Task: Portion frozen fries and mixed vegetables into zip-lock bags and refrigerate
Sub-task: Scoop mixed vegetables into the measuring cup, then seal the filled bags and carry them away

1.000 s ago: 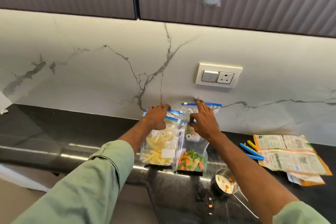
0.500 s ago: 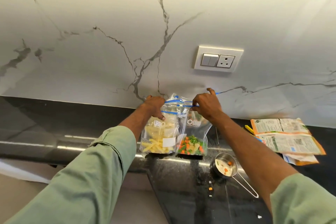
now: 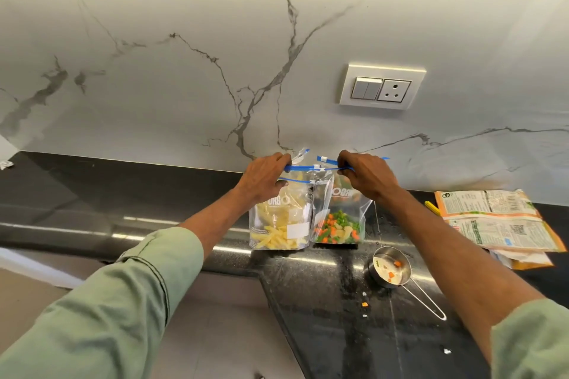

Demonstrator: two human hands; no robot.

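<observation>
Two clear zip-lock bags with blue seal strips stand side by side on the black counter [image 3: 323,301] by the marble wall. The fries bag [image 3: 278,224] on the left holds pale yellow fries. The vegetable bag [image 3: 338,224] on the right holds green, orange and white pieces. My left hand [image 3: 264,178] grips the blue top strip of the fries bag. My right hand [image 3: 366,175] grips the blue top strip of the vegetable bag. Both bags still touch the counter.
A small steel measuring cup [image 3: 389,268] with a few vegetable bits sits right of the bags, its long handle toward me. Flattened orange-edged food packets [image 3: 495,221] lie at far right beside a yellow clip [image 3: 431,208]. Crumbs dot the counter. A switch and socket plate [image 3: 381,91] is on the wall.
Both hands have closed round the bags' top strips. The bag tops are bunched and pulled straighter. The camera has tilted downward, so the wall cupboards have left the view.
</observation>
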